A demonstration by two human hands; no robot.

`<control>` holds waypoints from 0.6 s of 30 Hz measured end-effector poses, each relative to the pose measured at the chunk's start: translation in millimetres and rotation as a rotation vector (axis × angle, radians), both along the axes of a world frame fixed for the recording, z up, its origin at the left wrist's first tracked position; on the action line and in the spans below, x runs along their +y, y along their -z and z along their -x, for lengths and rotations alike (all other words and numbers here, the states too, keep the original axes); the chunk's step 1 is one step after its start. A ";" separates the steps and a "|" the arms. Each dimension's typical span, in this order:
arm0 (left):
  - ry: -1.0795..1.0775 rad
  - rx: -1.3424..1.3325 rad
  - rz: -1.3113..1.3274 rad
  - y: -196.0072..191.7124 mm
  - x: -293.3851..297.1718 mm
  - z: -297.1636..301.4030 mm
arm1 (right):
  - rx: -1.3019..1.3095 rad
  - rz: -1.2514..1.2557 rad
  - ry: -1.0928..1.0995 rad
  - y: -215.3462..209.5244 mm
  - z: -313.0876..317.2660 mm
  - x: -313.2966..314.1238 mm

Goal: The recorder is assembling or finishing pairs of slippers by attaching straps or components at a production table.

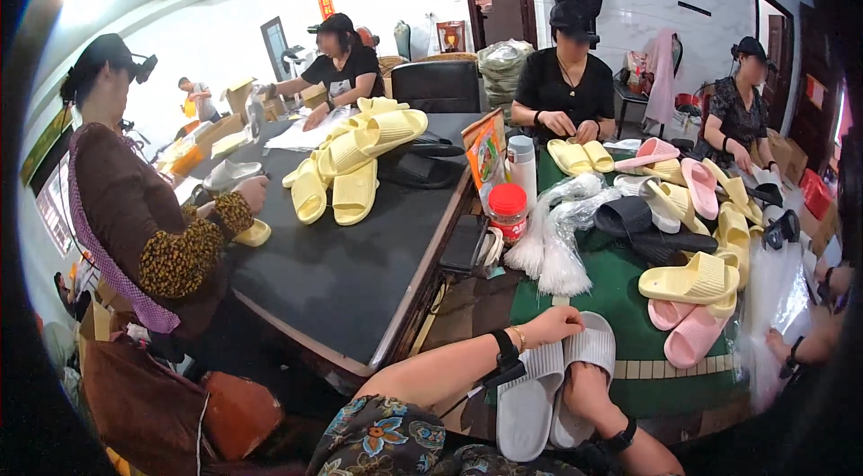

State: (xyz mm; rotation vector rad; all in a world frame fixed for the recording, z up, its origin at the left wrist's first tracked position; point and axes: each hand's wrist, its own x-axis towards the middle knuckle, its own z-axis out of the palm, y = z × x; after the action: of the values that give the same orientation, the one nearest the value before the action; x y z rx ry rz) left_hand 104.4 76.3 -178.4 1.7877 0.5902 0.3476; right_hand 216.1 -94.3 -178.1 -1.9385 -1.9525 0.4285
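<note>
A pair of light grey slippers [529,404] lies side by side in front of me, at the near edge of the green table. My left hand [559,325] is closed in a pinch at the far ends of the ribbed straps; what its fingertips hold, if anything, is too small to make out. From the near side, my right hand [586,389] reaches into the right-hand slipper. Its fingers go under the strap and are hidden there. Just beyond the slippers lie bundles of thin white strands [564,271] in clear plastic.
Yellow slippers [688,278], pink slippers [694,335] and black ones pile up on the green table [620,296]. A red-lidded jar [508,211] and a bottle [521,166] stand beyond the bundles. More yellow slippers [355,193] occupy the dark table [315,283]. Several people work around both tables.
</note>
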 end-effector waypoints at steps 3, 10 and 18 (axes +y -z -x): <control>-0.054 0.004 -0.028 -6.2 -1.7 2.6 | 0.026 0.041 -0.018 -6.8 2.5 -2.4; -0.176 -0.030 0.090 -32.3 1.1 15.8 | 0.094 -0.095 -0.075 -35.3 -15.1 -24.5; -0.231 -0.134 0.084 -38.7 -31.7 45.8 | 0.549 -0.130 0.063 -74.5 -39.2 19.0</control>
State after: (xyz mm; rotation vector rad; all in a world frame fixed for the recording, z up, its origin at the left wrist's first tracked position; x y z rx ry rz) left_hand 58.6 44.6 -139.8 1.6053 0.7064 0.5878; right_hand 255.3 -75.3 -103.6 -1.5811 -1.5202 0.7090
